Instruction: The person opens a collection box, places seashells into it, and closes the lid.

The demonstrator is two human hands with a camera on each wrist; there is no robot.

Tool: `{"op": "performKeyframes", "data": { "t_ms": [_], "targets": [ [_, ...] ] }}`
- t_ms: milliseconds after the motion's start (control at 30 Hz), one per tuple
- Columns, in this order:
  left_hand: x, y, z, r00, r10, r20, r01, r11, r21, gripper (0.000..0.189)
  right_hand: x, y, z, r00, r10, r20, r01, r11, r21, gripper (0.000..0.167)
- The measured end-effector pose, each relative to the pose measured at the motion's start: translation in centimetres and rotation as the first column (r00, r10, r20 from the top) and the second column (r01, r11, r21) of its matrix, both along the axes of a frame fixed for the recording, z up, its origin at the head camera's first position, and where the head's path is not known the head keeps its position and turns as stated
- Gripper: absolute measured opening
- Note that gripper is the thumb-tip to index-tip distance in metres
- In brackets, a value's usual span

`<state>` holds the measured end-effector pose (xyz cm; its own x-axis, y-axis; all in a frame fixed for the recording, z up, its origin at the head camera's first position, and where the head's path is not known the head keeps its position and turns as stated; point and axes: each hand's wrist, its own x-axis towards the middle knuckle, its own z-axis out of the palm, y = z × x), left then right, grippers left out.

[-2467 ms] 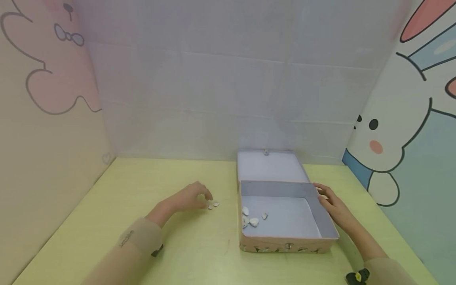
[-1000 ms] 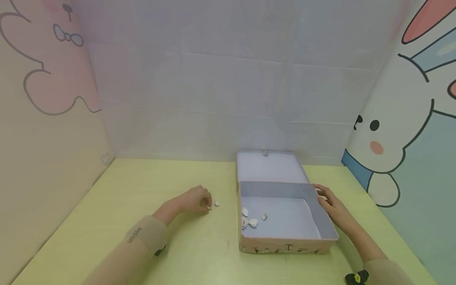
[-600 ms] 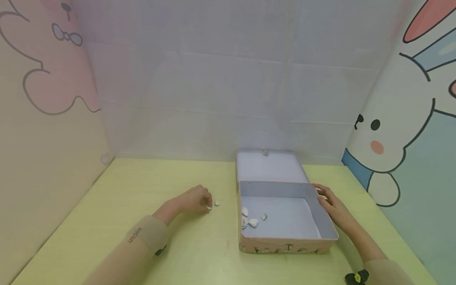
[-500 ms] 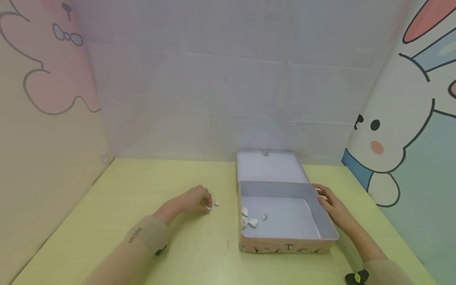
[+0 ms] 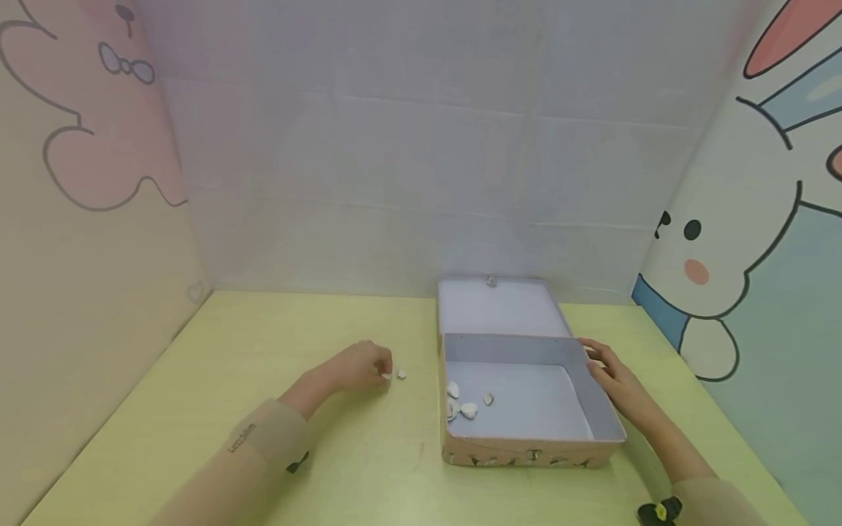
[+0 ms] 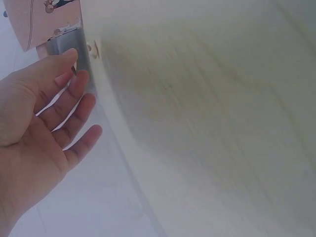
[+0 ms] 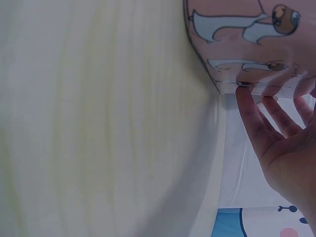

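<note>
My left hand [image 5: 360, 365] is left of the box, thumb and forefinger pinching a small white seashell [image 5: 387, 376]. In the left wrist view only a thin dark edge of that shell [image 6: 74, 70] shows between thumb and fingertip; the other fingers are loosely bent. One more shell [image 5: 401, 374] lies on the table just right of that hand. An open pink box [image 5: 500, 451] with a pale inside holds several white shells [image 5: 469, 410] near its left wall. Against the box's right side rests my right hand [image 5: 615, 380], its fingertips [image 7: 243, 96] touching the printed outer wall.
The box's lid [image 5: 500, 307] is folded back behind it, close to the pale rear wall [image 5: 368, 183]. Printed side walls [image 5: 717, 292] border the yellow table [image 5: 296, 314] left and right.
My left hand first moved down onto one of two shells and pinched it. Over the last half second that shell has risen slightly with the fingers. The right hand has stayed at the box.
</note>
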<state>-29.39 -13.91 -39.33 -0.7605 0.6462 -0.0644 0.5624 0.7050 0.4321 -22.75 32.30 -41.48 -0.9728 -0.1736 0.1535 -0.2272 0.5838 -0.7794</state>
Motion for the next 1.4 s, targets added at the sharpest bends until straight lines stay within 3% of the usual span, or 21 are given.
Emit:
{"op": "performKeyframes", "data": {
  "t_ms": [333,533,800,1067,1233,1400],
  "targets": [
    [0.7,0.0,1.5,0.993,-0.046,-0.110,0.053,0.996,0.069,0.007,0.0,0.0,0.2,1.000,0.000,-0.011,0.001,1.000,0.010,0.045],
    [1.2,0.2,2.2,0.985,-0.034,-0.167,0.057,0.989,0.137,0.009,0.0,0.0,0.0,1.000,0.003,0.001,-0.003,1.000,0.000,0.045],
    [2.0,1.0,2.9,0.954,0.030,-0.299,0.022,0.986,0.168,0.013,-0.1,-0.2,0.1,1.000,0.005,-0.001,-0.005,1.000,0.004,0.045],
    [3.2,2.4,3.9,0.910,0.074,-0.407,0.010,0.979,0.202,0.017,0.0,-0.3,0.1,1.000,0.005,0.014,-0.005,1.000,0.020,0.046],
    [3.7,3.3,4.1,0.889,0.099,-0.447,0.021,0.967,0.256,0.017,0.0,-0.3,0.0,1.000,0.002,0.003,-0.002,1.000,0.020,0.045],
    [4.3,4.5,4.2,0.882,0.125,-0.454,0.039,0.942,0.334,0.016,-0.1,-0.4,-0.1,1.000,0.001,0.003,-0.001,1.000,0.017,0.045]
  ]
}}
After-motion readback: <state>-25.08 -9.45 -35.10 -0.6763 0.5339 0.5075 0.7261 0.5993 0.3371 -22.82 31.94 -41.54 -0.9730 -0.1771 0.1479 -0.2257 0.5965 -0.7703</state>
